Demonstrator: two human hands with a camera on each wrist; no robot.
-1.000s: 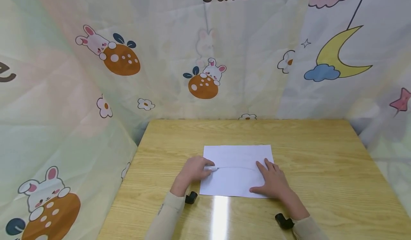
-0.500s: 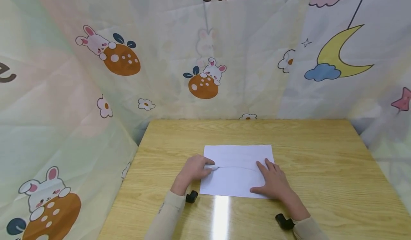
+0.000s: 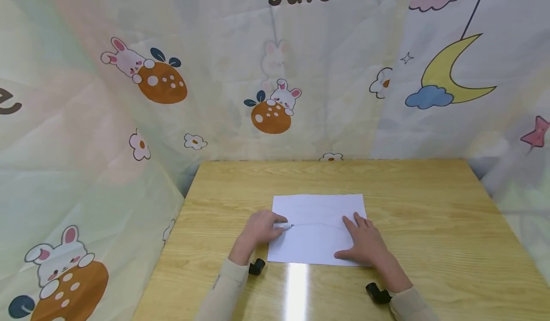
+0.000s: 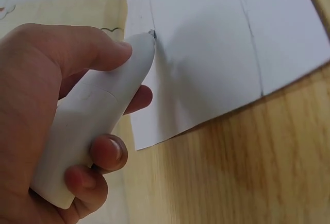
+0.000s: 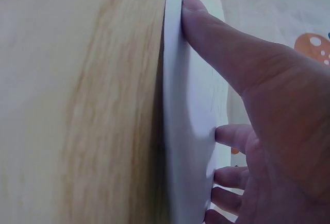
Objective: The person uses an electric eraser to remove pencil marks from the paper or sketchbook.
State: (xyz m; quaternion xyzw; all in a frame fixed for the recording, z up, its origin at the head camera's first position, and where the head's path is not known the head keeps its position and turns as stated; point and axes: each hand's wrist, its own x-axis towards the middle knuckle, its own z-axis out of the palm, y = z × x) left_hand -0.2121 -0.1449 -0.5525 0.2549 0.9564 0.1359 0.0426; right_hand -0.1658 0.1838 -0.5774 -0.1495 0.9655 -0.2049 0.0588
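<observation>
A white sheet of paper (image 3: pixel 318 244) lies on the wooden table, with a thin line running across its middle. At its left side my left hand (image 3: pixel 259 226) grips a thick, rounded white pen-like tool (image 4: pixel 93 110). The tool's small greyish tip touches or nearly touches the paper at the left end of that line. Another dark line (image 4: pixel 252 33) shows in the left wrist view; whether the lines are drawn or cut I cannot tell. My right hand (image 3: pixel 366 242) rests spread on the paper's right side, its thumb (image 5: pixel 211 28) and fingertips pressing the sheet.
Black wrist-camera mounts (image 3: pixel 257 266) stick out beside both wrists. Wooden tabletop (image 3: pixel 429 225) surrounds the paper, and a glare strip (image 3: pixel 296 287) crosses it in front. Printed fabric (image 3: pixel 335 72) hangs behind and at the sides.
</observation>
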